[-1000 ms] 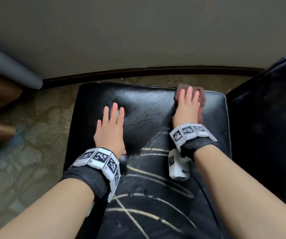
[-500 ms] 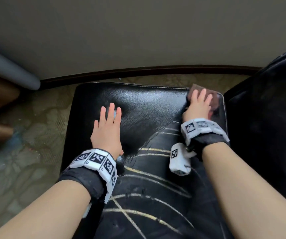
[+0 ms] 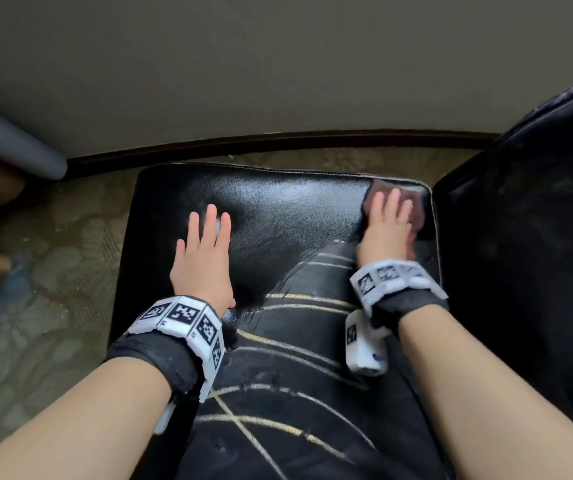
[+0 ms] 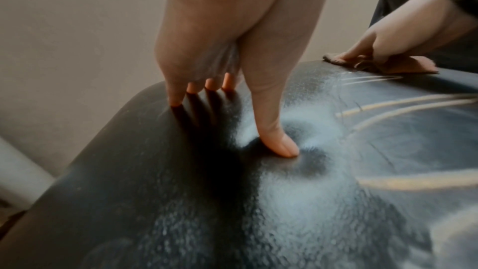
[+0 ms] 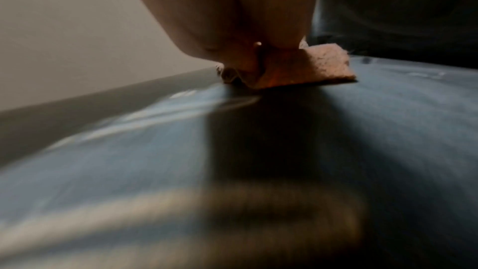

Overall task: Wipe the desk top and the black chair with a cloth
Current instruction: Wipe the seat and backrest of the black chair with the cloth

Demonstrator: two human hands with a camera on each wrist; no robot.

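Observation:
The black chair seat (image 3: 278,209) fills the middle of the head view, shiny at the far half and cracked with pale lines nearer me. My right hand (image 3: 387,223) lies flat on a brown cloth (image 3: 416,211) at the seat's far right corner, fingers straight, pressing it down. The cloth (image 5: 310,66) shows under the palm in the right wrist view, and again as the cloth (image 4: 393,66) at the far right in the left wrist view. My left hand (image 3: 205,247) rests flat on the seat's left half, its thumb (image 4: 279,142) denting the cushion.
The chair's black backrest (image 3: 527,254) rises close on the right of the seat. Patterned carpet (image 3: 43,271) lies to the left. A dark skirting board (image 3: 278,142) and a plain wall run behind the seat. A grey post (image 3: 11,140) and brown wood stand at far left.
My right hand has slid the cloth rightwards along the seat's far edge, to the corner beside the backrest. The left hand has stayed in place on the seat.

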